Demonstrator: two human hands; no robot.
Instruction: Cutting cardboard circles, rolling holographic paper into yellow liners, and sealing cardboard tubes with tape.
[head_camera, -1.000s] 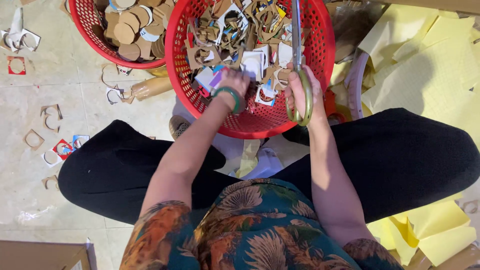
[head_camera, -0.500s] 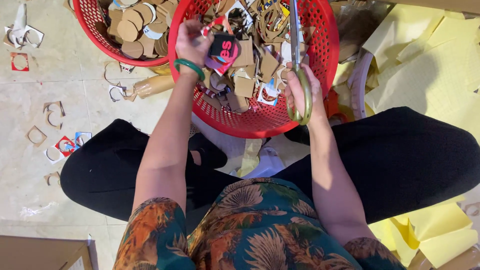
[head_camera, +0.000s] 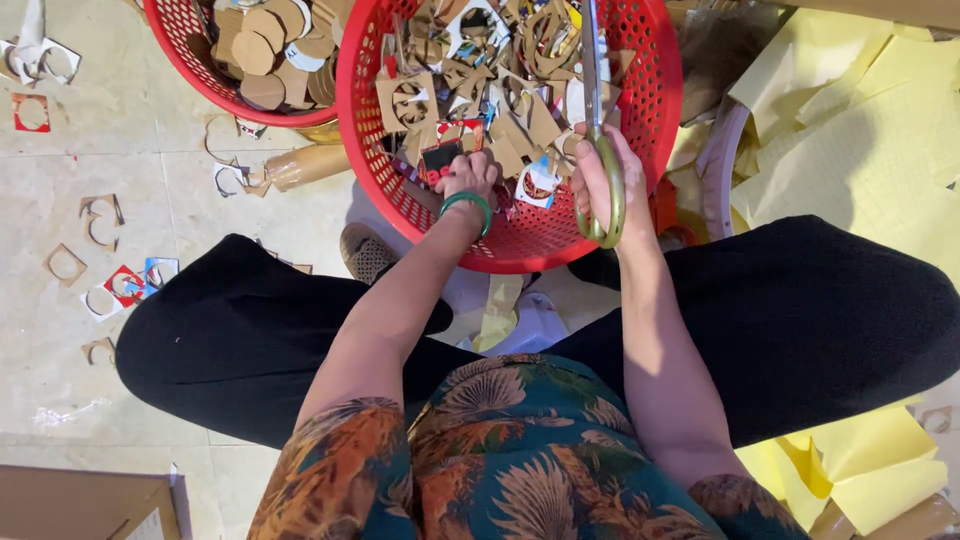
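Scissors (head_camera: 600, 110) up over the big red basket (head_camera: 660, 150), blades pointing away and pressed together, the right hand (head_camera: 600, 180) wrapped through the olive-green handle loops, fingers clamped on them. Left hand (head_camera: 466, 176), green bangle (head_camera: 468, 203) on the wrist, is down inside that basket, fingers curled together on a dark piece of card (head_camera: 440, 158) among the cardboard offcuts (head_camera: 500, 100). Second red basket (head_camera: 190, 70) sits just beside it to the left, filled with brown cardboard discs (head_camera: 265, 50). Cut-out scraps (head_camera: 100, 215) lie scattered on the pale floor, yellow paper sheets (head_camera: 860, 110) piled off to the right, near the black-trousered knee.
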